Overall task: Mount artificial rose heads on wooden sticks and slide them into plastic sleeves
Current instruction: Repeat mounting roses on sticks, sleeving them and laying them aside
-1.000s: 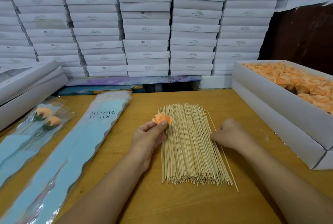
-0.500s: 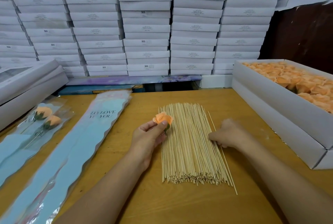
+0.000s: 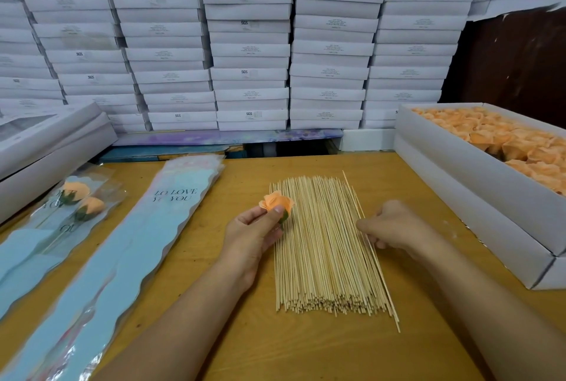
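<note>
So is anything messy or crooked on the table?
Only a little: one wooden stick lies slanted along the right edge of the neat stick pile, by the right hand. Nothing looks spilled or broken.

Pale orange rose head [image 3: 276, 201] with a green base; pale straw-coloured sticks [image 3: 324, 246] on the ochre wooden table [image 3: 306, 350]; at nine o'clock, light blue sleeves [image 3: 128, 246] with dark lettering; at three o'clock, a white box [image 3: 459, 172] of orange roses [image 3: 502, 138]

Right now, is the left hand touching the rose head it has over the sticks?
Touching. The head view shows the left hand pinching the rose head between thumb and fingers, above the left edge of the stick pile.
</note>
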`<state>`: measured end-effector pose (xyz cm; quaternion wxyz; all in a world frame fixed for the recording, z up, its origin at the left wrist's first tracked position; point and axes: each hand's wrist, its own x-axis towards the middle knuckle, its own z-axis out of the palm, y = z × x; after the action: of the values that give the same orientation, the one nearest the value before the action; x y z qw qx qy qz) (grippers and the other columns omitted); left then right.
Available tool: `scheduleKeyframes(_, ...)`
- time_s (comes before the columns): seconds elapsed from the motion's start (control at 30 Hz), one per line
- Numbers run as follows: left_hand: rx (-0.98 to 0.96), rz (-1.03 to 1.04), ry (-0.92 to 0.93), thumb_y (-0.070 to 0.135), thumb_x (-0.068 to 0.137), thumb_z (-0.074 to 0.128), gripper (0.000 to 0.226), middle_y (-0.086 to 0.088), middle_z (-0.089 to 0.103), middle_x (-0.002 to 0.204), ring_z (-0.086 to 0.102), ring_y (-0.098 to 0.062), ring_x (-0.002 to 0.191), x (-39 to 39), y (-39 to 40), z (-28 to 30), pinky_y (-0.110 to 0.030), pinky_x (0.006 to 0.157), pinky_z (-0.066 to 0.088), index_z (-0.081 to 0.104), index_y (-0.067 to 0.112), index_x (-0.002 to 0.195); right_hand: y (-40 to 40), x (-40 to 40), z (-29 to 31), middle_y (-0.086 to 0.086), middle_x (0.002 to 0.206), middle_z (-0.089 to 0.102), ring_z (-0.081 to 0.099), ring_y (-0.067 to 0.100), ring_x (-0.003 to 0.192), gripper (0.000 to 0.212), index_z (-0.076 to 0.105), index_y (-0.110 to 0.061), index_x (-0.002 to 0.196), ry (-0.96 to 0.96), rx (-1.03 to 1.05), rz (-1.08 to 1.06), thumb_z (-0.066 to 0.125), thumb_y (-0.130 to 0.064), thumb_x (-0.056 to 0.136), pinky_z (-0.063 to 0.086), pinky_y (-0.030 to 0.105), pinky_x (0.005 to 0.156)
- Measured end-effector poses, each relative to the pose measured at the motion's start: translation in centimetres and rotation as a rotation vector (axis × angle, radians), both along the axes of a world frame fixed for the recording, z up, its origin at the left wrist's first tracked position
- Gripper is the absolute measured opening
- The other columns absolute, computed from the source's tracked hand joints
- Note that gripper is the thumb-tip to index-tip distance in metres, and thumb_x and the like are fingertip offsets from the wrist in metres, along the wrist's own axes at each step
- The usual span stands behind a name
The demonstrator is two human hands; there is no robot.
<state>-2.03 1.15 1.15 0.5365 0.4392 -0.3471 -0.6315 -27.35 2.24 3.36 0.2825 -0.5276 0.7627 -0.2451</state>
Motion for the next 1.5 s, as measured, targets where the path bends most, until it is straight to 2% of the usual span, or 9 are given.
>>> scheduleKeyframes(0.23,0.008,0.01,0.018,0.024,0.068,0.085,0.048,-0.007,0.077,0.107,0.074,-0.015,0.094,0.0,0.0,0.1,-0.023,0.07,0.06,0.07,0.009,0.112,0.2,0.0,0.5,0.009,0.072,0.076,0.068,0.01,0.055,0.019,0.072,0.001,0.085,-0.132,0.014,0.014,0.069,-0.018,0.087,0.053,0.022,0.053)
scheduleKeyframes(0.37,0.021,0.016,0.03,0.021,0.073,0.084,0.043,-0.007,0.077,0.106,0.074,-0.014,0.093,0.1,0.1,0.1,-0.023,0.069,0.06,0.07,0.009,0.112,0.8,0.2,1.2,0.014,0.075,0.075,0.067,0.009,0.053,0.011,0.073,0.004,0.086,-0.219,0.016,0.07,0.065,-0.003,0.087,0.053,0.02,0.051)
scheduleKeyframes(0.53,0.033,0.012,0.077,0.018,0.066,0.084,0.046,-0.003,0.079,0.096,0.076,-0.012,0.083,0.2,0.1,0.3,-0.021,0.066,0.06,0.069,0.008,0.108,1.2,0.3,1.9,0.009,0.074,0.076,0.069,0.011,0.058,0.006,0.071,-0.002,0.095,-0.349,0.021,0.087,0.066,-0.003,0.091,0.056,0.022,0.056)
scheduleKeyframes(0.67,0.053,-0.023,0.186,0.011,0.067,0.08,0.049,-0.01,0.077,0.109,0.075,-0.015,0.088,0.4,0.0,0.4,-0.022,0.068,0.061,0.068,0.003,0.113,1.4,0.3,2.2,0.012,0.077,0.076,0.07,0.015,0.063,0.009,0.072,-0.001,0.095,-0.447,0.026,0.084,0.069,0.001,0.087,0.061,0.026,0.062)
scheduleKeyframes(0.9,0.108,-0.052,0.324,0.006,0.073,0.074,0.045,-0.019,0.073,0.11,0.072,-0.021,0.093,1.0,-0.5,0.7,-0.025,0.07,0.063,0.065,-0.004,0.116,1.6,0.6,2.5,0.012,0.08,0.076,0.07,0.018,0.066,0.013,0.07,-0.002,0.1,-0.573,-0.011,0.094,0.071,0.0,0.087,0.059,0.025,0.06)
scheduleKeyframes(1.03,0.12,-0.047,0.418,0.007,0.08,0.07,0.038,-0.025,0.073,0.108,0.071,-0.028,0.101,1.3,-0.5,0.9,-0.027,0.072,0.063,0.063,-0.007,0.115,1.8,0.7,2.6,0.012,0.085,0.077,0.073,0.019,0.071,0.016,0.068,-0.003,0.103,-0.563,-0.044,0.143,0.071,0.0,0.087,0.06,0.026,0.064)
scheduleKeyframes(1.23,0.121,-0.038,0.483,0.009,0.092,0.062,0.029,-0.026,0.074,0.098,0.077,-0.025,0.082,1.5,-0.5,1.5,-0.03,0.073,0.062,0.059,-0.007,0.117,2.2,1.0,2.8,0.014,0.086,0.077,0.073,0.02,0.072,0.015,0.067,-0.003,0.104,-0.564,-0.048,0.22,0.066,0.003,0.09,0.059,0.027,0.063)
scheduleKeyframes(1.4,0.099,-0.01,0.501,0.01,0.095,0.06,0.034,-0.025,0.074,0.097,0.077,-0.024,0.08,1.8,-0.6,1.8,-0.03,0.067,0.063,0.056,-0.006,0.124,2.7,1.4,3.1,0.001,0.081,0.077,0.073,0.011,0.07,0.014,0.073,-0.015,0.096,-0.366,-0.11,0.234,0.069,-0.003,0.089,0.057,0.023,0.066)
scheduleKeyframes(1.5,0.07,0.027,0.5,0.012,0.095,0.06,0.033,-0.024,0.075,0.096,0.077,-0.023,0.081,2.0,-0.7,1.9,-0.032,0.072,0.063,0.057,-0.003,0.124,3.0,1.9,3.0,-0.004,0.075,0.076,0.07,0.005,0.065,0.017,0.075,-0.022,0.085,-0.243,-0.155,0.251,0.073,-0.006,0.087,0.053,0.016,0.06)
